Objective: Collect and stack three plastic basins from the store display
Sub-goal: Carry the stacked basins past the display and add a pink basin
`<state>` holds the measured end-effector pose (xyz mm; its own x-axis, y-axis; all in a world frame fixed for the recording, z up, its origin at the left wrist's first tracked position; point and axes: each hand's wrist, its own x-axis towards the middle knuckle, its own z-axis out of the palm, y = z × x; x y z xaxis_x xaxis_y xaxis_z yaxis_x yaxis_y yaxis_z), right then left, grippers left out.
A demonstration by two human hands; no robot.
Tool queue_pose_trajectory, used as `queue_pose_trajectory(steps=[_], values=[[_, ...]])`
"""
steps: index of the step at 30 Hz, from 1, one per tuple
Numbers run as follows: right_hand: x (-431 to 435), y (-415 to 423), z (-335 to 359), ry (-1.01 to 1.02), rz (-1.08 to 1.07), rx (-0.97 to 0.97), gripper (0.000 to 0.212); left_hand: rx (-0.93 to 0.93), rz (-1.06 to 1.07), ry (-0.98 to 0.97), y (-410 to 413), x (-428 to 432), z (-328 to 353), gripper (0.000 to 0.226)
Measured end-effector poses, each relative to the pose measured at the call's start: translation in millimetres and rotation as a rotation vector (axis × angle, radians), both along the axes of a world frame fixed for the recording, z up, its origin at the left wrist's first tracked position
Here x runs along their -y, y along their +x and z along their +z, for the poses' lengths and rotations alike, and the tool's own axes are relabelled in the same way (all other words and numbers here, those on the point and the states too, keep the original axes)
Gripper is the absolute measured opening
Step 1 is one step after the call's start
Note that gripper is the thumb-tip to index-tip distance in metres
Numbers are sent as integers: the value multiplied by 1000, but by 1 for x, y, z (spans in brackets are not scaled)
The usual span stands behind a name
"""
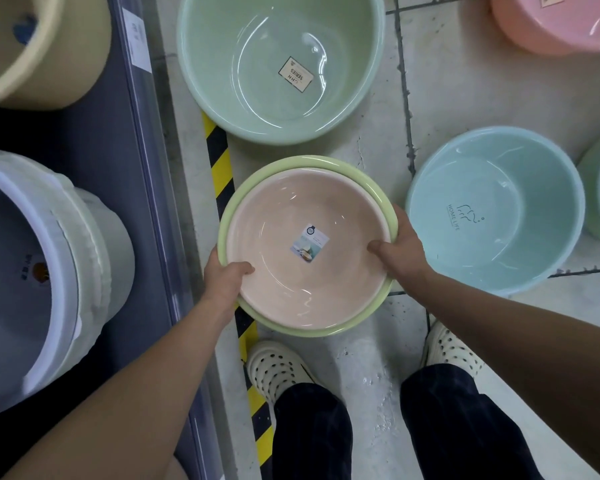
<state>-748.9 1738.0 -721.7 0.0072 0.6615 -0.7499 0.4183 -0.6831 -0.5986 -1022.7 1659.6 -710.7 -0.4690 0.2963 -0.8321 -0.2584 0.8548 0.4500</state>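
The left hand (pixel 227 275) and right hand (pixel 400 251) grip opposite rims of a pink basin (pixel 291 209) nested in a yellow-green basin (pixel 291 162). The stack is held above the floor (pixel 361 150), beside the striped tape (pixel 219 168). A third basin seems still needed. Thumbs should pinch both rims together with the stack level, so the pink one cannot slide.

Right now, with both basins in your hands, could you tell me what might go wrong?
The peach basin sits nested in the yellow-green basin, held only at the rims by the left hand and right hand; a tilt might slide it out.
The blue basin stands on the floor close to the right shoe; a step might kick it.
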Motion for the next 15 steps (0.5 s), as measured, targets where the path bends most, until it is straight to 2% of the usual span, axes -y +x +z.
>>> queue_pose_trajectory(steps=[7, 12, 15], values=[[1, 21, 27, -49, -18, -18, 84, -38, -101, 67, 16, -4, 40, 48], [4, 50, 72, -51, 8, -52, 84, -63, -241, 108, 26, -7, 88, 32], [-3, 68, 98, -18, 15, -74, 83, -76, -228, 135, 39, -16, 114, 31]])
